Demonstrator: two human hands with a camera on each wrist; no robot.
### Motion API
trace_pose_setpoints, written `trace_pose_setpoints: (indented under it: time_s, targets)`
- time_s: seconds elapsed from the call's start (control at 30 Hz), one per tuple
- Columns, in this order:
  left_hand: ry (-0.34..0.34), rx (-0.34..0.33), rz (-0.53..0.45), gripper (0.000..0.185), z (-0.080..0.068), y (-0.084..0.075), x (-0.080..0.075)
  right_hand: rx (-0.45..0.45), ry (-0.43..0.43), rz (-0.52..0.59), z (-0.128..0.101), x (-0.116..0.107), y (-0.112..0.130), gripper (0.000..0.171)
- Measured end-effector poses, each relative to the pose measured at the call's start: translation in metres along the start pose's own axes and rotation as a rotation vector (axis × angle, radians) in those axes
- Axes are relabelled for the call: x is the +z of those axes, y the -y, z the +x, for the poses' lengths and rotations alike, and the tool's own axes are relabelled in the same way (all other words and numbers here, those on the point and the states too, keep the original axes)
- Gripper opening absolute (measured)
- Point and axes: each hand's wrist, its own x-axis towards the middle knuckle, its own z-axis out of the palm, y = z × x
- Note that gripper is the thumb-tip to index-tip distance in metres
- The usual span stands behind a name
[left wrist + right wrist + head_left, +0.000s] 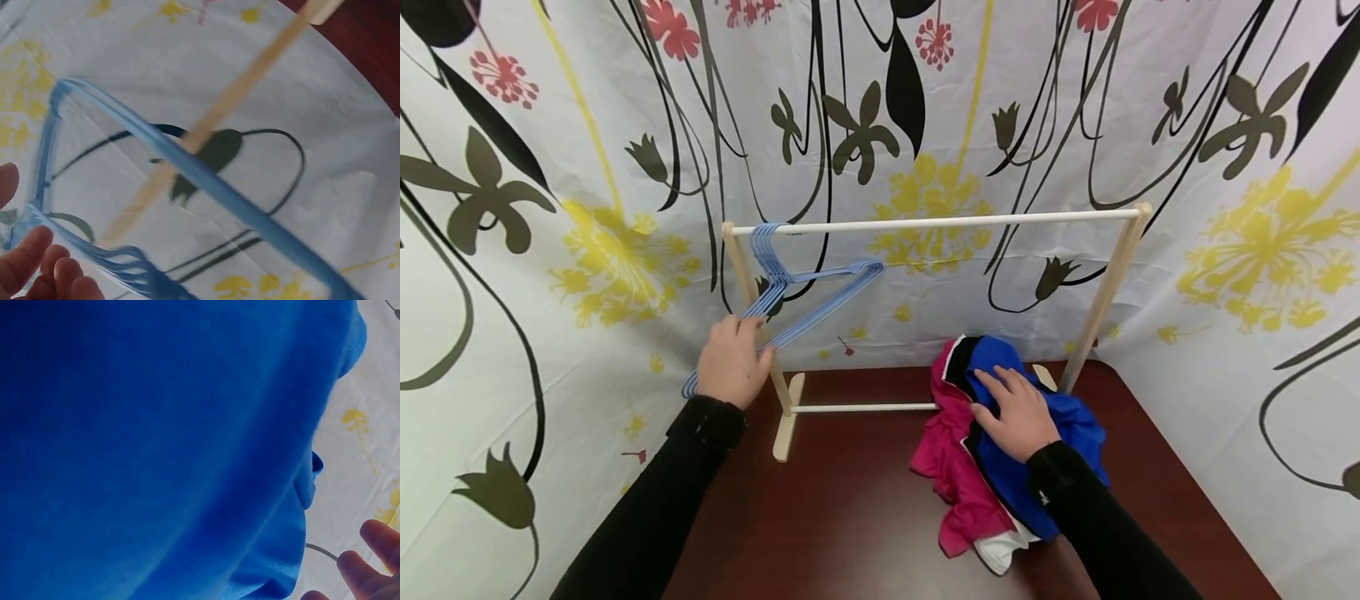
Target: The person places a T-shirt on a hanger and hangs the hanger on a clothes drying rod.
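Dark table (865, 517); left fingers (747, 327) curled on blue hangers (808, 304); right fingers (1000, 387) flat on blue garment (1075, 429)

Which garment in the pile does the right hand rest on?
The right hand rests flat on the blue garment, on top of the pile; the pink one lies beside it, the white one peeks out underneath.

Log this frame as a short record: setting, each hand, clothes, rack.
setting: dark wooden table enclosed by a floral curtain
rack: small wooden rack with white top rail
hangers: bunch of blue hangers hooked at the rail's left end
left hand: fingers at the hangers' lower edge; grip not clear
right hand: lies flat on the blue garment
clothes: blue garment on top of pink garment, white one beneath
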Motion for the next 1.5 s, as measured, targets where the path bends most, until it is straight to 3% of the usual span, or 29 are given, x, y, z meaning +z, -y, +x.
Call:
trace_pose_setpoints:
  time_s: [0.27,0.57,0.83,0.9,1.0,1.2,1.5]
  targets:
    - [-0.013,-0.056,0.008,0.038,-0.002,0.014,0.007,-0.011,-0.025,-0.004,-0.003,0.0,0.0,0.059]
    - [0.006,-0.107,0.02,0.031,0.0,0.011,0.008,-0.001,-0.01,0.001,-0.007,0.0,0.001,0.06]
    - [0.018,-0.092,0.003,0.02,-0.004,0.009,0.005,-0.004,-0.015,0.008,-0.012,0.002,-0.001,0.059]
    - [0.051,-0.101,-0.01,0.02,-0.004,0.007,0.003,-0.008,-0.015,0.007,-0.012,0.003,-0.002,0.059]
    - [0.161,-0.161,-0.067,0.025,-0.005,0.003,0.0,-0.013,-0.018,0.007,-0.013,0.005,-0.003,0.059]
    - [0.428,-0.302,-0.311,0.044,-0.004,-0.004,-0.004,-0.004,-0.027,0.018,-0.012,0.004,-0.004,0.06]
    - [0.676,-0.317,-0.563,0.013,0.0,-0.011,-0.005,0.025,-0.017,0.03,-0.014,0.003,-0.005,0.061]
